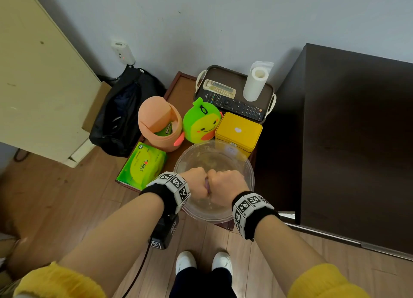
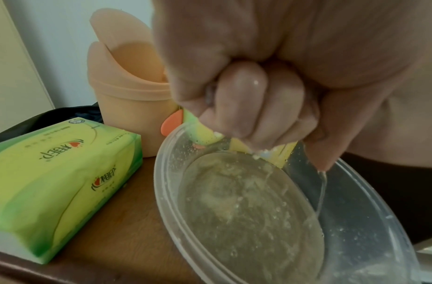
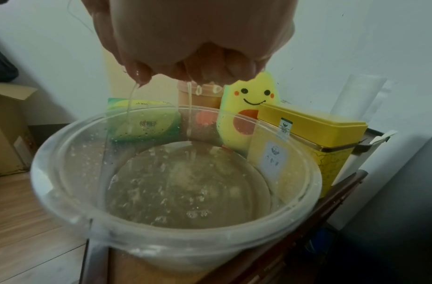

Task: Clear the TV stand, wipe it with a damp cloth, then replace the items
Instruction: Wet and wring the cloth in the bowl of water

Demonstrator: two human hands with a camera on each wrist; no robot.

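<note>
Both my hands are fisted side by side over a clear plastic bowl [image 1: 249, 163] of cloudy water. My left hand [image 1: 196, 181] and right hand [image 1: 226, 185] squeeze a wet cloth [image 1: 207, 184]; only a purplish sliver of it shows between them. In the right wrist view, thin streams of water run from my right hand [image 3: 190, 50] into the bowl [image 3: 64, 207]. My left hand's fingers [image 2: 236, 96] are curled tight and wet above the bowl's rim [image 2: 165, 192]. The dark TV stand [image 1: 357, 141] on the right has a bare top.
The bowl sits on a low brown table [image 1: 178, 87] with a green tissue pack [image 1: 143, 163], an orange bin [image 1: 159, 123], a green-yellow plush [image 1: 202, 121], a yellow tin [image 1: 238, 131], and a tray [image 1: 223, 74] holding remotes and a paper roll [image 1: 254, 83]. A black bag [image 1: 125, 109] lies left.
</note>
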